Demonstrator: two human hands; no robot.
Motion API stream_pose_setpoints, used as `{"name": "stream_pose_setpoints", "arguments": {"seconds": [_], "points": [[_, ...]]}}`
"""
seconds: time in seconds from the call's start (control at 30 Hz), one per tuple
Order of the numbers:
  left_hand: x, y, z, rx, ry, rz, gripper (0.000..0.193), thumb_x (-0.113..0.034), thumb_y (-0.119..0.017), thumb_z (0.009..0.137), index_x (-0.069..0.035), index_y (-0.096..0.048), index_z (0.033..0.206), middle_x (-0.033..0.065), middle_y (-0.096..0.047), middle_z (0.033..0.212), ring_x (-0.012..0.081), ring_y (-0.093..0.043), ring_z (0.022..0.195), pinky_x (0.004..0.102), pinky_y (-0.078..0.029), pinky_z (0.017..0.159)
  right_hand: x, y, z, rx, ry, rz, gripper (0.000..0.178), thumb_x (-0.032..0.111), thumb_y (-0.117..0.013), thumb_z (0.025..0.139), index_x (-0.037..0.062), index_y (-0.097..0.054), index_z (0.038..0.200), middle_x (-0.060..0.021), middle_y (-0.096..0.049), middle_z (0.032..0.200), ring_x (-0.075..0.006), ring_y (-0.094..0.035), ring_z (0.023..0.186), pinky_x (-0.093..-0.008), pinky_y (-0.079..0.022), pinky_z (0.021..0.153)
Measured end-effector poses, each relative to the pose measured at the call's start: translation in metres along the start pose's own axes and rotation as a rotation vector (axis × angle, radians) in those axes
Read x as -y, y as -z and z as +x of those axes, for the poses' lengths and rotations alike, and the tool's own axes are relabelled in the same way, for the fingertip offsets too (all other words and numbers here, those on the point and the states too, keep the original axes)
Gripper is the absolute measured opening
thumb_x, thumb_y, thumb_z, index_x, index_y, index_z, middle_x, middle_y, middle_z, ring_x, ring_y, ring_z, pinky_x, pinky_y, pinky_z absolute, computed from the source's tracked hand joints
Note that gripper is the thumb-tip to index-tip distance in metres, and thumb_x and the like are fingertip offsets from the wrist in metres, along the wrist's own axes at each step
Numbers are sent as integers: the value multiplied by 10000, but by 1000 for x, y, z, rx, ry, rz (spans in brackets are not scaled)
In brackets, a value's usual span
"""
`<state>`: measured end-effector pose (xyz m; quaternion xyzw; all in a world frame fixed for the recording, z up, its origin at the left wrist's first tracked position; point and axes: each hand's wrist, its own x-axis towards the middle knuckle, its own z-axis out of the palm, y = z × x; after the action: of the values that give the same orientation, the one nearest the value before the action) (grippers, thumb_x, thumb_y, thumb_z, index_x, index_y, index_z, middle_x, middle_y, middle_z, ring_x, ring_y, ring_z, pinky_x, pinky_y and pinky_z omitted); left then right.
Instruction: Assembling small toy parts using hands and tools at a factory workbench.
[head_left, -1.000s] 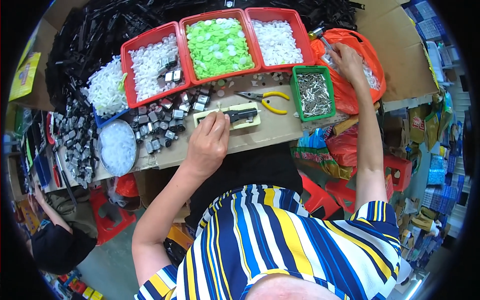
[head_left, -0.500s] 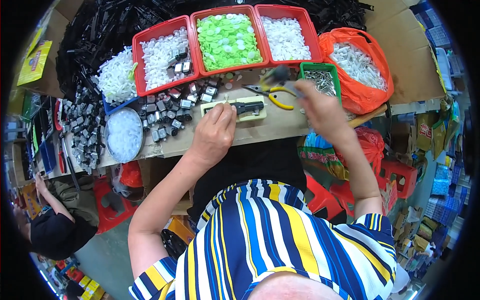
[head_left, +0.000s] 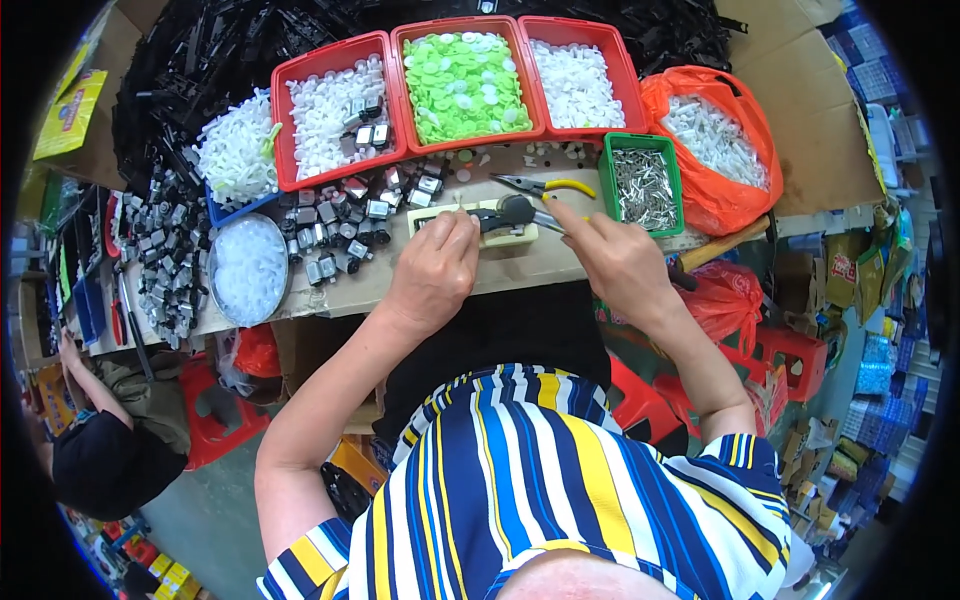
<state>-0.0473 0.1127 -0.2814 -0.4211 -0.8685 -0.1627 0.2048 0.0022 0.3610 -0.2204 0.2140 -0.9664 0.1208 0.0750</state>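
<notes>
The left hand (head_left: pixel 436 268) pinched a dark part (head_left: pixel 492 218) on the pale block (head_left: pixel 520 236) near the bench's front edge; the right hand (head_left: pixel 617 258) closed its fingertips on it too.

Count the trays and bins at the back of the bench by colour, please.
Red trays: 3, one of white bits and small metal parts, one of green discs, one of white discs
Green bins: 1, holding metal pins
Total: 4
</notes>
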Motion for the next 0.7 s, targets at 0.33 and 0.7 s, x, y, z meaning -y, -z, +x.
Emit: {"name": "stream_pose_setpoints", "arguments": {"seconds": [0.33,0.7], "points": [[-14,-3,-5,-43,60,10,372,0,-620,779,105,-636,1135,193,-616,1148,332,-614,1091,379,-538,888,7,20,19,-83,9,164,450,78,-641,923,76,-558,1365,-156,-616,769,-343,-656,678,-440,-522,568],[-38,-14,-20,-77,76,1,398,-50,-588,792,130,-639,1143,240,-593,1242,353,-588,1190,349,-520,973,25,2,55,-23,259,-39,486,51,-636,864,96,-572,1344,-79,-584,699,-277,-625,619,-398,-503,565]]}}
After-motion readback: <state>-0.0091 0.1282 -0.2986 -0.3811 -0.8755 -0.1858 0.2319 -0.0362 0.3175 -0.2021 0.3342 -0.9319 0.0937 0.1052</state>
